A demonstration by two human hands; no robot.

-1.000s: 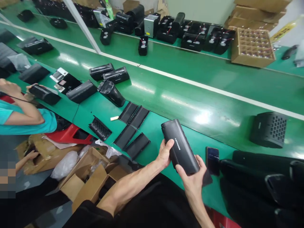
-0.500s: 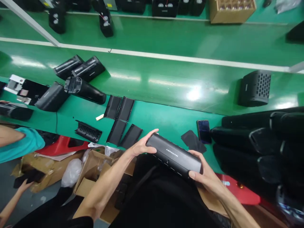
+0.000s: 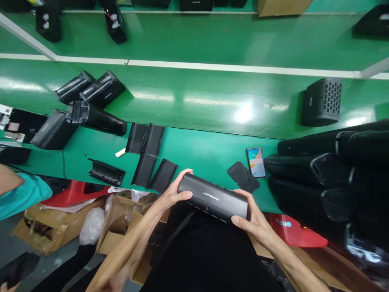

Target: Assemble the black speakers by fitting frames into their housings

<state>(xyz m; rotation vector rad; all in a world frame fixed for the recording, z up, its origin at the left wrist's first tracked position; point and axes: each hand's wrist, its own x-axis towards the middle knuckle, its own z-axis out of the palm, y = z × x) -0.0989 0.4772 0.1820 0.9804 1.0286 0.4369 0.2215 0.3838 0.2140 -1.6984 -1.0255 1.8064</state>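
Black case [image 3: 214, 196]: we hold it over our lap, by the near edge of the tabletop [image 3: 194, 150], its lettered face up and slightly slanted.
Left hand [image 3: 174, 195]: our fingers wrap one end, thumb on the face near that end.
Right hand [image 3: 253, 217]: our fingers grip the other end, thumb along the near side.
Grip: we do best to share the weight evenly, press lightly with the thumbs and turn both ends together, without twisting.
Flat panels [image 3: 153, 140]: four lie left of the case.
Dark sheets [image 3: 243, 176]: they overlap beside the phone [image 3: 257, 162].
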